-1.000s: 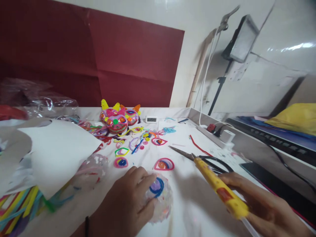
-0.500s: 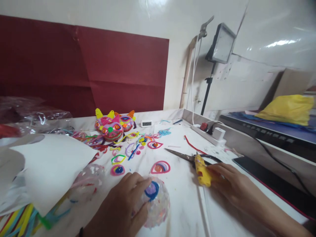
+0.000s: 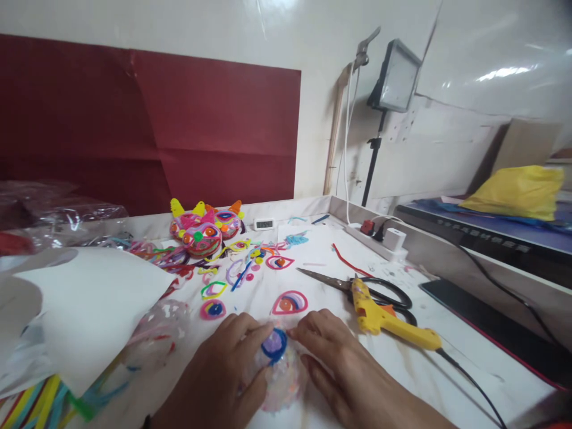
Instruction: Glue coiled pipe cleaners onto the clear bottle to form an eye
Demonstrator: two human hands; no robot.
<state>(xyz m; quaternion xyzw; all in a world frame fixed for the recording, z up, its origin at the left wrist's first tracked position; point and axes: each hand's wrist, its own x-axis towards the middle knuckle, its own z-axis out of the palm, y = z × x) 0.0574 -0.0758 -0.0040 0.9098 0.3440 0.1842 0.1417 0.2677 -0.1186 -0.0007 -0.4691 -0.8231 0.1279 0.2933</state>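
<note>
A clear plastic dome (image 3: pixel 284 386) sits on the table close to me, with a blue-rimmed purple disc (image 3: pixel 273 343) on its upper side. From the left, my left hand (image 3: pixel 227 363) curves its fingers and thumb around the dome. My right hand (image 3: pixel 342 363) is on the opposite side, its forefinger at the edge of the blue rim and its thumb by the dome's side. A yellow glue gun (image 3: pixel 402 331) lies to the right, over the handles of black scissors (image 3: pixel 328 280). Just beyond the dome lies a pink-rimmed eye shape (image 3: pixel 290 303).
Finished colourful animal faces (image 3: pixel 199 232) stand at the back beside a small digital clock (image 3: pixel 263 224). White sheets (image 3: pixel 93 304) and bundled coloured strips (image 3: pixel 40 399) occupy the left. A power strip (image 3: pixel 378 244) runs along the right edge, near a black flat object (image 3: pixel 487 328).
My right hand has let go of the glue gun, which now lies on the table, and has moved left to the dome. My left hand stays at the dome.
</note>
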